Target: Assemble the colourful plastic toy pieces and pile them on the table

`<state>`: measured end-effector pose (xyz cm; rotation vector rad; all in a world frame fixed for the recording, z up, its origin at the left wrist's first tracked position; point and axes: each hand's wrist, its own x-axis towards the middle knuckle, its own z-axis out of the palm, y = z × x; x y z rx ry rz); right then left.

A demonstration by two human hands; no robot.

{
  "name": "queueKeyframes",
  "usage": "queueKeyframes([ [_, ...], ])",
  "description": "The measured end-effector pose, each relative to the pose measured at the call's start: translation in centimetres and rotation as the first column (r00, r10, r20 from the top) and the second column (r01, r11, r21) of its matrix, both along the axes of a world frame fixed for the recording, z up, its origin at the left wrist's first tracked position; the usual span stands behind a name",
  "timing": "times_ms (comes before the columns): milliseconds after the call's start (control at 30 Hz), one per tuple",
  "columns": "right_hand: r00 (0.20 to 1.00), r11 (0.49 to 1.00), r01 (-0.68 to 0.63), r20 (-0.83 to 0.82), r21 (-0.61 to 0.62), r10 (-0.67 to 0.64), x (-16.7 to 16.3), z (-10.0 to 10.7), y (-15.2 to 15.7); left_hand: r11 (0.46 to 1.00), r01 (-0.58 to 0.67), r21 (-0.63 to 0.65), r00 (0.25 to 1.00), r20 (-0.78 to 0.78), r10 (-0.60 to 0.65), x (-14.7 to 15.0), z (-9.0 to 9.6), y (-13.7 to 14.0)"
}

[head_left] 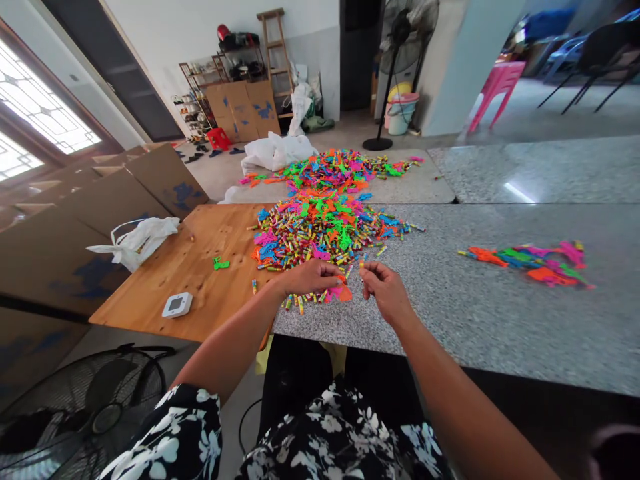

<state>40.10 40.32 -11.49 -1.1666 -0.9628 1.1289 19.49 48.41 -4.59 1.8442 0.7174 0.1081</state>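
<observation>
My left hand (313,277) is closed in a pinch on a flat orange plastic piece (345,292), beside a bit of pink plastic. Just to its right, the fingers of my right hand (387,290) pinch a small tube with a yellow wrapper (361,265). The two hands are close together but apart. Beyond them rises a pile of small printed tubes and bright plastic pieces (320,230). More loose tubes (301,303) lie under and beside my left hand. The exact shape of the orange piece is partly hidden by my fingers.
Joined plastic pieces (537,263) lie in a row on the grey stone table (450,320) at right. On the wooden board (210,240) are a white digital timer (177,305), a green piece (220,263) and a plastic bag (143,240). Cardboard boxes (135,187) and a fan (107,417) stand left.
</observation>
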Motion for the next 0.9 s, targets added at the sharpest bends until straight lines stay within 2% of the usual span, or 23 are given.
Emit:
queueKeyframes([
  [100, 0.979, 1.000, -0.022, -0.201, 0.006, 0.023, -0.4, -0.1, -0.2, 1.000, 0.022, 0.006, 1.000, -0.007, -0.022, 0.2, 0.0, -0.1],
  [367, 0.954, 0.990, -0.141, -0.265, 0.027, 0.143, -0.6, -0.3, -1.0, 0.999, 0.020, 0.048, 0.999, -0.035, -0.018, 0.4, -0.1, -0.1],
  [500, 0.954, 0.982, -0.187, -0.232, 0.039, 0.191, -0.1, -0.5, -1.2, 0.999, 0.015, 0.041, 0.998, -0.058, -0.012, 0.5, -0.1, -0.1],
  [733, 0.947, 0.954, -0.288, -0.125, 0.081, 0.296, 1.2, -0.7, -1.9, 0.998, 0.042, -0.051, 0.998, -0.034, -0.043, 0.6, 0.0, 0.0],
  [900, 0.932, 0.933, -0.361, 0.039, -0.008, 0.361, 2.8, -0.5, -2.4, 0.987, 0.082, -0.136, 0.994, -0.058, -0.091, 1.0, -1.1, 0.4],
])
